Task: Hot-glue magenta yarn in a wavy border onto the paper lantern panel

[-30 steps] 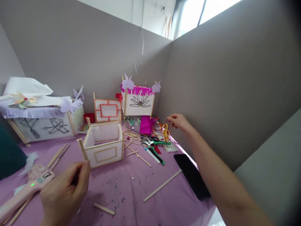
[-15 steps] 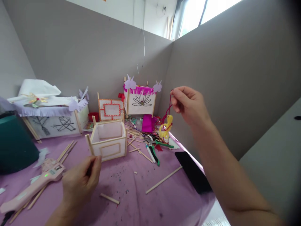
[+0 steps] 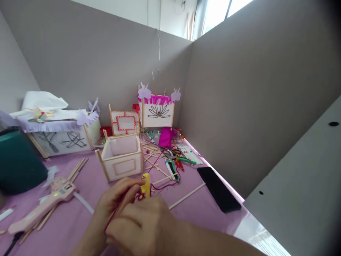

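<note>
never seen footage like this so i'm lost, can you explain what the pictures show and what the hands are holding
No machine here: these are a person's bare hands, and every picture comes from one camera worn on their head, looking forward and down.

On the purple cloth stands an open white box with wooden edges. A pink glue gun lies to its left; wooden sticks and a black, phone-like slab lie to its right.

The left hand grips a dark red cord, its fingertips at a yellow bundle. The right hand is at the cord too, but its fingertips are too hidden to judge its grip.
</note>
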A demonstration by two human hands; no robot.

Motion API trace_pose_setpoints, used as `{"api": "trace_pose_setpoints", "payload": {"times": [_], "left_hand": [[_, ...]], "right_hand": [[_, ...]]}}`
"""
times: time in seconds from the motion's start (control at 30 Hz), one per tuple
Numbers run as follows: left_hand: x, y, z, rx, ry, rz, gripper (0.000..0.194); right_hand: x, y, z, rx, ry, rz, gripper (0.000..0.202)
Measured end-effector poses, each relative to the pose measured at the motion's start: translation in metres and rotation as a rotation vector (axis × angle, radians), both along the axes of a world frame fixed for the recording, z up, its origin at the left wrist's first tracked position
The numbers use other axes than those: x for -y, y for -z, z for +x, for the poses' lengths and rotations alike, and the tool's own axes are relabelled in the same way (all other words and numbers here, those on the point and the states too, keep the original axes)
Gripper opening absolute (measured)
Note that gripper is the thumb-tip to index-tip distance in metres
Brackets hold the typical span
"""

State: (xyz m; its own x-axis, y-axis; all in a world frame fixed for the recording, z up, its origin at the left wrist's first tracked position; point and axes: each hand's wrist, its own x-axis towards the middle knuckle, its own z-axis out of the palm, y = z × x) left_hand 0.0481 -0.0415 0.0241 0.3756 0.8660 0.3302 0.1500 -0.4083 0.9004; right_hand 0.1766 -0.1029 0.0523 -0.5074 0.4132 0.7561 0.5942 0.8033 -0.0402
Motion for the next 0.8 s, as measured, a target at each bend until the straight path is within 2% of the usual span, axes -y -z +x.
{"api": "trace_pose_setpoints", "payload": {"times": [0.07, 0.17, 0.27, 0.3, 0.37, 0.47, 0.57, 0.67, 0.73, 0.8], "left_hand": [[0.004, 0.000, -0.007, -0.010, -0.099, -0.091, 0.028], [0.009, -0.001, -0.020, -0.017, -0.159, -0.214, 0.036], [0.012, -0.002, -0.030, 0.050, -0.153, -0.319, 0.039], [0.013, -0.003, -0.031, 0.094, -0.145, -0.341, 0.039], [0.015, -0.004, -0.032, 0.180, -0.111, -0.376, 0.040], [0.019, -0.007, -0.029, 0.252, -0.046, -0.408, 0.041], [0.024, -0.011, -0.022, 0.317, 0.009, -0.400, 0.041], [0.026, -0.018, -0.016, 0.356, 0.086, -0.390, 0.050], [0.025, -0.028, -0.016, 0.410, 0.147, -0.401, 0.055], [0.023, -0.036, -0.022, 0.534, 0.220, -0.418, 0.052]], "right_hand": [[0.008, 0.018, -0.001, 0.000, -0.044, 0.027, 0.026], [0.016, 0.032, 0.021, 0.003, -0.061, -0.077, 0.020], [0.010, 0.038, 0.055, -0.137, 0.159, -0.219, 0.017], [0.004, 0.040, 0.065, -0.225, 0.264, -0.379, 0.017], [-0.009, 0.042, 0.077, -0.295, 0.371, -0.460, 0.017], [-0.027, 0.044, 0.073, -0.314, 0.422, -0.538, 0.017], [-0.041, 0.047, 0.054, -0.321, 0.420, -0.590, 0.034], [-0.051, 0.050, 0.041, -0.365, 0.392, -0.633, 0.023], [-0.055, 0.051, 0.042, -0.431, 0.367, -0.683, 0.024], [-0.058, 0.049, 0.052, -0.512, 0.338, -0.752, 0.026]]}}
